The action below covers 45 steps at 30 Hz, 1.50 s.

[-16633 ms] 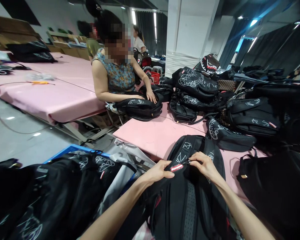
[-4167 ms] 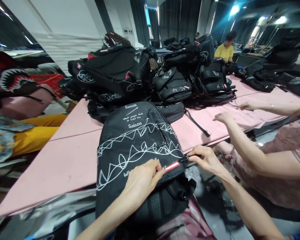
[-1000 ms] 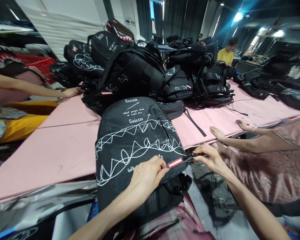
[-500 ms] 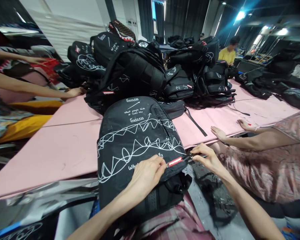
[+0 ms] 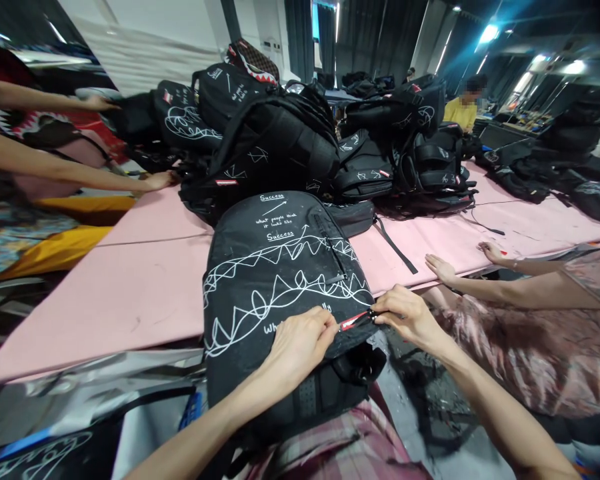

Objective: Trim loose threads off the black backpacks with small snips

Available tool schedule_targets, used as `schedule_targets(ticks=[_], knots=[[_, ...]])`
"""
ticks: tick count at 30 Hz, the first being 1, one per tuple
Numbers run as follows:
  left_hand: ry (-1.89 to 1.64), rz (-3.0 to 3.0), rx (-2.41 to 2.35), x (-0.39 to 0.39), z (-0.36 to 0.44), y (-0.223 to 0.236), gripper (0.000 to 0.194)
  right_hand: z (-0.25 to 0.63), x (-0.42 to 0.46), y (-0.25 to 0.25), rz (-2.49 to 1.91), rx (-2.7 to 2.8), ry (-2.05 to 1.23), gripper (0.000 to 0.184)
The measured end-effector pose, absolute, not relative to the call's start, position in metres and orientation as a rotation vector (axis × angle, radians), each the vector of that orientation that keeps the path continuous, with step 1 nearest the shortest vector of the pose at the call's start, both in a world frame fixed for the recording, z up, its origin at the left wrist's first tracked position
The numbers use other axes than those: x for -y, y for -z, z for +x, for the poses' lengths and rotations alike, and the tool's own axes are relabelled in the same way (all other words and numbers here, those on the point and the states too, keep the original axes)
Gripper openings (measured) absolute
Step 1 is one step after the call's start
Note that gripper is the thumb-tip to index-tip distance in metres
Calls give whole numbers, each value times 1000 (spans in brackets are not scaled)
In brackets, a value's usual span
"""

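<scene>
A black backpack (image 5: 285, 263) with white scribbled lines and lettering leans from my lap against the table edge. My left hand (image 5: 303, 340) lies on its lower front, thumb and fingers pinched at the left end of a small red label (image 5: 353, 321). At the label's other end my right hand (image 5: 405, 317) is closed on a small dark tool (image 5: 371, 315), which looks like thread snips; most of it is hidden by the fingers. The tool's tip touches or lies very near the label, which looks creased there. Below, the padded back (image 5: 307, 400) of the backpack shows.
Black backpacks are heaped (image 5: 280, 143) on the pink table (image 5: 145, 287) behind mine. At left a co-worker's arms (image 5: 80, 167) reach to the heap; at right another's hands (image 5: 443, 267) rest at the table edge. A grey-lined blue crate (image 5: 150, 433) stands lower left.
Since a second ago my right hand has moved slightly left, bringing the tool onto the label, whose right end now looks folded. The left co-worker's upper arm has reached further toward the heap.
</scene>
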<state>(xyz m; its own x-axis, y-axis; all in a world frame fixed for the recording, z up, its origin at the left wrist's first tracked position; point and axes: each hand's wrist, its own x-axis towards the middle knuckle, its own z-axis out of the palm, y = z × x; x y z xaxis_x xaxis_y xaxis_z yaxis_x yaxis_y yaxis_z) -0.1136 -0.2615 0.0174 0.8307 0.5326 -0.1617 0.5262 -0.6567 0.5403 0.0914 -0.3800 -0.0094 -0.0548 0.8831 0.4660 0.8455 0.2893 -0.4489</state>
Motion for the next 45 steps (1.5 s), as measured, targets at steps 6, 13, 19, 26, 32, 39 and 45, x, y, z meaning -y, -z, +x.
schedule_targets(ticks=[6, 13, 19, 26, 32, 39, 45], knots=[[-24, 2445, -758, 262, -114, -16, 24, 83, 374, 8, -1571, 1951, -48, 14], [-14, 2478, -760, 260, -113, -15, 25, 76, 374, 6, -1615, 1946, -45, 17], [-12, 2515, -786, 265, -114, -23, 19, 75, 378, 7, -1631, 1768, -202, 19], [5, 2767, -632, 269, -99, -17, 27, 75, 382, 39, -1590, 1005, -594, 22], [-236, 2693, -269, 295, -115, -12, 18, 71, 382, 61, -1372, 751, -760, 31], [-18, 2422, -14, 322, -146, -18, 20, 75, 387, 62, -1282, 589, -864, 35], [-251, 2564, -306, 285, -154, -24, 23, 79, 402, 61, -1389, 659, -760, 39]])
